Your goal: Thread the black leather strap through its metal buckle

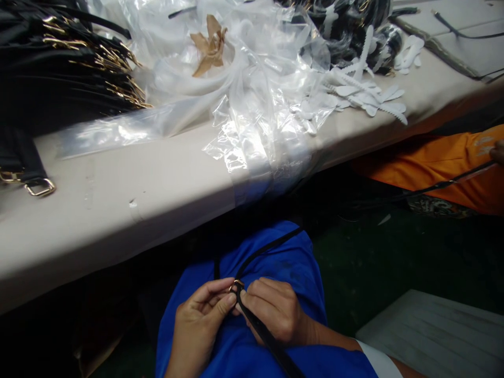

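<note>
Over my blue-clothed lap, a thin black strap [264, 332] runs through a small gold buckle [237, 284]. My left hand [202, 312] is closed, pinching the buckle between thumb and fingers. Right beside it, my right hand [275, 307] is closed on the strap close to the buckle, its fingertips partly hidden behind the strap. One length of the strap goes up across my knee, and another hangs down past my right wrist.
A covered table [118, 189] spans the view ahead. On it lie stacked black straps with gold buckles [98, 58], clear plastic bags [252, 121] and white strips [366, 94]. Another person's orange clothing [444, 163] is at right, near a grey slatted surface [429, 336].
</note>
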Demonstrator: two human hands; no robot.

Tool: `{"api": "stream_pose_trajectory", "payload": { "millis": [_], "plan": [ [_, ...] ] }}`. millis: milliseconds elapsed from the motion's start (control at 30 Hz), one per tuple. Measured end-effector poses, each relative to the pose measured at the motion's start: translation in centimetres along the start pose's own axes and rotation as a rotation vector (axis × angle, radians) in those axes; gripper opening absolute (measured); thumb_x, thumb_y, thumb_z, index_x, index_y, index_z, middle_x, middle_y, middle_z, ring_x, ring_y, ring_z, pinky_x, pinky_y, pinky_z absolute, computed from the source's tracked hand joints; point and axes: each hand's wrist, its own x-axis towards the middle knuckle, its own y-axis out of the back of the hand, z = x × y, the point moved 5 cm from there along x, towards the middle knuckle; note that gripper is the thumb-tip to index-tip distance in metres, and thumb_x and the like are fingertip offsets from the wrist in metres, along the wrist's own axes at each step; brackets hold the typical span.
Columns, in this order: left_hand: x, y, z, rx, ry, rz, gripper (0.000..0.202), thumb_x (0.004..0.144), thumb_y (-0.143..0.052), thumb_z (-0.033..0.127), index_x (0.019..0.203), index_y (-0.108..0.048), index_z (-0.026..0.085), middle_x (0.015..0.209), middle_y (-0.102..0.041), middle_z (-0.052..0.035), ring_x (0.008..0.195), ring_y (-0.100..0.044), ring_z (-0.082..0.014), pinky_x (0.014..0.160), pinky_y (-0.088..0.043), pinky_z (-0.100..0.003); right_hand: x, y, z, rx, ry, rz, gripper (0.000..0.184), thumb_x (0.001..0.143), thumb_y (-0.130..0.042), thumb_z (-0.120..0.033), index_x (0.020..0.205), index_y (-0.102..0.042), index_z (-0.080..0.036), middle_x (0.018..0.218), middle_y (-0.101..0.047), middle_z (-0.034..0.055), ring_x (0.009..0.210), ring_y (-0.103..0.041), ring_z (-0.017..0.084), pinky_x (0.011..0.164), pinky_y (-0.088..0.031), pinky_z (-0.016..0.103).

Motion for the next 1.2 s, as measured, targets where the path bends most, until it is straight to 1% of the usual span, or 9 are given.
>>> {"api": "stream_pose_trajectory", "payload": {
  "millis": [200,367,500,733,833,967,1033,1133,1200],
  "plan": [
    [0.6,0.1,-1.1,-0.03,0.058,0.021,0.047,0.051,-0.091,0.037,0.089,-0.074,0.015,0.075,-0.072,-0.0063,0.069,-0.067,-0.0177,0.063,-0.056,-0.02,0.1,-0.5,-0.3,-0.07,0.013,-0.127,0.027,0.091,-0.042,-0.014,0.072,-0.062,-0.01,0.062,-0.051,0.0055,0.058,-0.043,0.015,0.051,-0.032,0.028],
    [1.2,-0.1,-1.4,-0.149,0.161,-0.078,0.051,0.056,-0.089,0.043,0.096,-0.073,0.015,0.088,-0.072,-0.0081,0.084,-0.066,-0.0167,0.074,-0.053,-0.017,0.2,-1.1,-0.4,-0.227,0.001,-0.149,0.025,0.089,-0.041,-0.008,0.075,-0.062,-0.009,0.064,-0.05,0.0061,0.06,-0.041,0.017,0.052,-0.028,0.03],
    [1.2,-0.5,-0.7,-0.171,0.207,-0.129,0.05,0.058,-0.089,0.039,0.099,-0.072,0.015,0.088,-0.072,-0.0076,0.081,-0.065,-0.0148,0.074,-0.05,-0.018,0.3,-1.3,-0.4,-0.274,-0.011,-0.137,0.024,0.09,-0.042,-0.009,0.076,-0.061,-0.011,0.064,-0.05,0.0045,0.06,-0.039,0.016,0.053,-0.024,0.031],
    [2.0,-0.3,0.1,-0.05,0.196,-0.088,0.054,0.053,-0.09,0.039,0.096,-0.07,0.013,0.082,-0.071,-0.0065,0.071,-0.062,-0.0126,0.065,-0.048,-0.017,0.5,-1.2,-0.1,-0.266,-0.036,-0.14,0.019,0.088,-0.049,-0.009,0.075,-0.063,-0.012,0.065,-0.055,0.0031,0.06,-0.043,0.014,0.055,-0.027,0.031],
    [2.2,0.0,0.4,0.019,0.149,-0.049,0.053,0.057,-0.087,0.042,0.098,-0.07,0.013,0.085,-0.072,-0.0076,0.077,-0.064,-0.0149,0.068,-0.049,-0.017,0.2,-1.1,1.2,0.054,-0.236,-0.138,0.011,0.087,-0.057,-0.014,0.087,-0.068,-0.014,0.077,-0.064,0.0035,0.069,-0.055,0.012,0.062,-0.039,0.026],
    [2.1,-0.1,0.8,0.034,0.072,-0.045,0.053,0.058,-0.086,0.042,0.099,-0.069,0.014,0.089,-0.072,-0.0079,0.079,-0.067,-0.0178,0.073,-0.053,-0.021,-2.1,-1.7,4.7,0.52,-0.882,-0.09,0.019,0.083,-0.067,-0.033,0.076,-0.068,-0.015,0.075,-0.064,0.0027,0.067,-0.059,0.012,0.059,-0.046,0.022],
    [2.1,-0.2,0.9,0.055,0.042,-0.059,0.052,0.06,-0.085,0.043,0.1,-0.069,0.014,0.09,-0.072,-0.0073,0.082,-0.067,-0.0179,0.075,-0.053,-0.02,-3.3,-2.5,5.6,0.719,-1.137,-0.117,0.031,0.079,-0.07,-0.044,0.087,-0.068,-0.014,0.075,-0.063,0.0028,0.062,-0.057,0.012,0.052,-0.045,0.022],
    [2.1,-0.3,1.1,0.128,-0.018,-0.068,0.049,0.064,-0.082,0.044,0.101,-0.068,0.015,0.094,-0.071,-0.0076,0.089,-0.066,-0.0178,0.078,-0.052,-0.018,-3.7,-3.7,5.7,1.027,-1.237,-0.174,0.049,0.075,-0.073,-0.048,0.108,-0.066,-0.012,0.074,-0.061,0.002,0.058,-0.054,0.01,0.053,-0.045,0.021],
    [2.0,-0.3,1.2,0.17,-0.041,-0.072,0.049,0.064,-0.081,0.045,0.1,-0.068,0.015,0.095,-0.071,-0.0079,0.091,-0.066,-0.0179,0.078,-0.052,-0.018,-3.4,-4.0,5.6,1.155,-1.212,-0.178,0.044,0.075,-0.075,-0.043,0.104,-0.069,-0.011,0.072,-0.059,0.001,0.056,-0.051,0.007,0.054,-0.043,0.019]
  ]
}}
